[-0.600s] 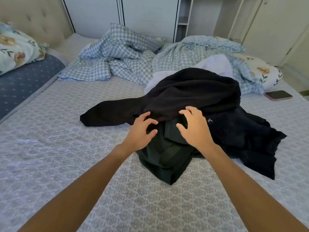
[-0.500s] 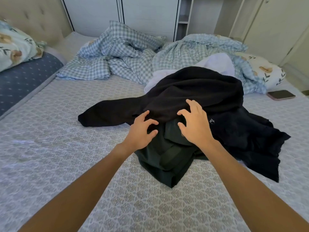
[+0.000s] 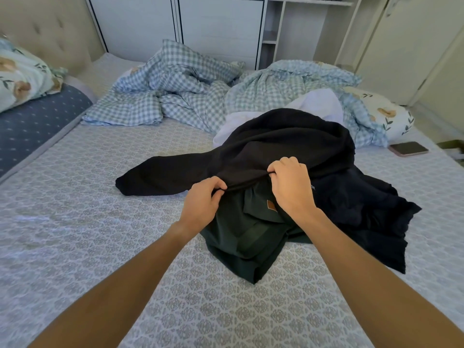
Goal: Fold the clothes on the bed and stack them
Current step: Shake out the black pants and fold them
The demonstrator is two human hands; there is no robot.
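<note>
Gripping lower edge of black sweater [image 3: 283,141] with left hand [image 3: 203,204] and right hand [image 3: 291,187], fingers curling into fabric. Sweater lying atop clothes pile mid-bed [image 3: 75,222], covering dark green garment [image 3: 241,237], possibly trousers. Phone [image 3: 408,148] resting at right edge.

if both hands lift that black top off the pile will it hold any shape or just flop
Likely floppy: the black top bunches where the left hand and right hand pinch it. Its sleeve trails limp, so it'll probably dangle. It may drag the green garment beneath.
</note>
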